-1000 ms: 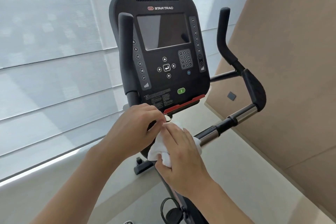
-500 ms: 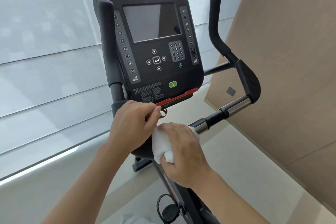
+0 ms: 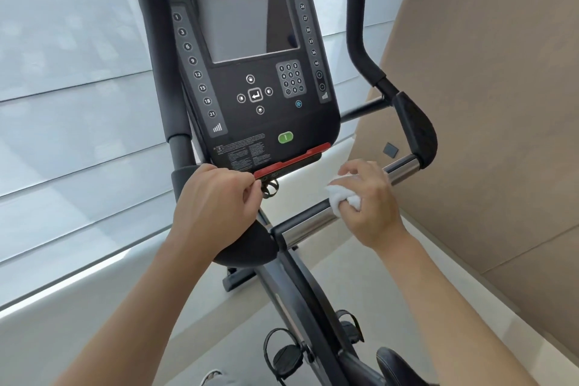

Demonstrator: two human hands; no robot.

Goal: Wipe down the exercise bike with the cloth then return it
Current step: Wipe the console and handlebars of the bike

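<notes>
My right hand (image 3: 365,197) has moved off the centre of the bike. A second ago it sat bunched with the cloth just under the console's red strip, beside my left hand; now it is out along the right handlebar (image 3: 316,222), over the chrome section. Cloth (image 3: 343,197), white and wadded, is gripped in my right palm, fingers curled round it, and pressed against the top of the bar. Index and thumb look partly lifted; the rest clench the wad.

Left hand (image 3: 216,200) has barely shifted: it sits at the lower edge of the console (image 3: 244,66), fingers curled in, tips pinching at the left end of the red strip (image 3: 293,160). Whether it holds the small ring hanging just there or only steadies against the edge, I cannot tell.

My reading: the centre post area seems to be finished and the wipe is now working outward along the right bar toward the black end grip (image 3: 415,131). Console face, upright grips, seat and pedals still look ahead of me, so the return of the cloth is some way off.
</notes>
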